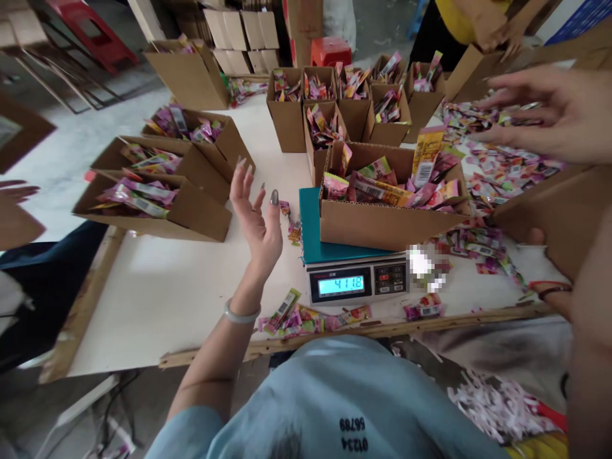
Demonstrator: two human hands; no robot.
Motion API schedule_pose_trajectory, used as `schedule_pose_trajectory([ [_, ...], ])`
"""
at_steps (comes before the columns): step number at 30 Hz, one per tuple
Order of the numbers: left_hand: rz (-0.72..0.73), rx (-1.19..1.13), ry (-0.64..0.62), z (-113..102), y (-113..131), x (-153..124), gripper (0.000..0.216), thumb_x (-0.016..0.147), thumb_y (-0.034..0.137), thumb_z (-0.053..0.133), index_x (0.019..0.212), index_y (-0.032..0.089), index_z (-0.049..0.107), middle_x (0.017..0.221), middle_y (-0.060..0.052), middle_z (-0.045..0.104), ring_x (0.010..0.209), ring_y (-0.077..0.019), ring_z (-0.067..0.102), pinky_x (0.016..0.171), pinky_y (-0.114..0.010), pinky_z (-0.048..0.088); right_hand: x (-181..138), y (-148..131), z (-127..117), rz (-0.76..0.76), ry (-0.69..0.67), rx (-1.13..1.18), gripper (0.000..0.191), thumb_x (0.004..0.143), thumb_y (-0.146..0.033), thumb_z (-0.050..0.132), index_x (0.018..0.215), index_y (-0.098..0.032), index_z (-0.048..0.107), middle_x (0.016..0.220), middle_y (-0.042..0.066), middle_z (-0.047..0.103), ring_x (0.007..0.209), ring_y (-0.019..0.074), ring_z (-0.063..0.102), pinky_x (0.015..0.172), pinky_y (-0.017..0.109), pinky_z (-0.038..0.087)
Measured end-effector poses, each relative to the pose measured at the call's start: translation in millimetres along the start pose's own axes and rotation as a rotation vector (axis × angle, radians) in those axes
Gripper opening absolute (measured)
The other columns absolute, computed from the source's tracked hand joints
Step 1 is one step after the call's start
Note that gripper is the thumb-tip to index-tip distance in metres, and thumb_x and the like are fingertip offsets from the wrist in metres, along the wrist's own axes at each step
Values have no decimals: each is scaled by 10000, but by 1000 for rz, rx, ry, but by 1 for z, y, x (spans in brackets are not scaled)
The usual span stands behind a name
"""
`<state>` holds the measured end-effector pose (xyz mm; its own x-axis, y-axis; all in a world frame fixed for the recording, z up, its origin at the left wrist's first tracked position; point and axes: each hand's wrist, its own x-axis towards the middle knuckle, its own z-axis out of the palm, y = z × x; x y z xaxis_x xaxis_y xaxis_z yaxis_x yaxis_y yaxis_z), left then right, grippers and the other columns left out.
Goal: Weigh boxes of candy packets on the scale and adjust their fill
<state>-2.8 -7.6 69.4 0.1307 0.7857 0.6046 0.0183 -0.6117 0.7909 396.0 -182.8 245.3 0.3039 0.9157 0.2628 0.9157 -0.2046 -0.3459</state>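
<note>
My left hand is raised above the white table, palm up, fingers apart and holding nothing. It is nearest the left side of a digital scale with a teal top and a lit display reading about 411.8. On the scale stands an open cardboard box full of small wrapped candy packets. My right hand, large and slightly blurred, hovers with fingers spread over a heap of loose packets right of the box. Nothing shows in its fingers, and the view's edge cuts off the wrist.
Several filled boxes stand behind the scale; others are at the left. Loose packets lie along the front edge. A co-worker's hand with a red bracelet is beside a box at right; other people's hands show at back right and far left.
</note>
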Motion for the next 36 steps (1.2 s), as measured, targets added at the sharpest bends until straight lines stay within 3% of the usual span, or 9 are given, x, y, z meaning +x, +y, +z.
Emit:
schedule_pose_trajectory([
  [4,60,3,8,-6,2,-3,730,929,717,598,1568,435,386,1728,-50,354,1602,-305,363,1259,-475,405,1,-43,19,-7,-154,-192,789,880,-655,731,1569,-320,538,1488,82,632,1359,258,618,1066,406,490],
  [13,18,-22,18,-10,-9,-12,694,966,643,616,1569,386,388,1721,-71,355,1603,-304,363,1289,-478,362,7,-22,45,-106,-172,-60,985,703,-728,752,1547,-265,541,1301,-3,723,793,51,663,953,324,514],
  [16,63,-12,1,-7,-11,-12,658,995,593,597,1576,387,368,1725,-79,338,1604,-301,362,1283,-494,370,5,-28,51,-203,-149,-18,882,749,-706,738,1484,-236,606,1332,17,713,949,94,705,914,293,508],
  [19,59,0,4,-5,-12,-13,648,1003,578,592,1576,372,369,1718,-95,344,1588,-300,387,1258,-493,408,5,-34,63,-212,-27,118,617,838,-651,730,1181,-139,757,1104,43,772,1027,135,722,907,315,524],
  [22,33,11,12,-6,-12,-15,658,999,562,612,1578,355,378,1708,-114,361,1573,-303,407,1236,-488,435,9,-35,65,-227,230,558,482,875,-596,765,923,-127,666,991,42,768,948,127,737,883,346,562],
  [27,35,-19,38,-11,-19,-12,634,1007,520,620,1578,355,399,1696,-126,383,1551,-294,440,1218,-483,455,6,-18,38,-225,421,1004,420,906,-445,816,1050,-235,482,892,-46,681,726,75,653,733,317,537],
  [31,52,-123,-209,-4,-31,-2,851,943,623,659,1657,368,271,1697,-165,395,1579,-351,399,1229,-594,418,-3,-17,41,-77,331,711,562,835,-574,825,1156,-245,501,750,-66,594,536,64,458,546,237,377],
  [33,25,-178,-413,4,-35,1,1092,823,695,760,1690,337,199,1716,-193,362,1609,-397,337,1271,-646,332,-4,-24,52,-40,189,424,549,771,-587,857,1054,-200,589,745,-20,625,615,107,522,581,251,380],
  [36,-115,-245,-651,21,-40,2,1296,629,653,928,1679,263,278,1683,-212,413,1589,-438,361,1310,-621,279,-5,-34,61,-71,66,165,421,881,-574,718,795,-173,620,734,32,653,684,152,565,643,265,385],
])
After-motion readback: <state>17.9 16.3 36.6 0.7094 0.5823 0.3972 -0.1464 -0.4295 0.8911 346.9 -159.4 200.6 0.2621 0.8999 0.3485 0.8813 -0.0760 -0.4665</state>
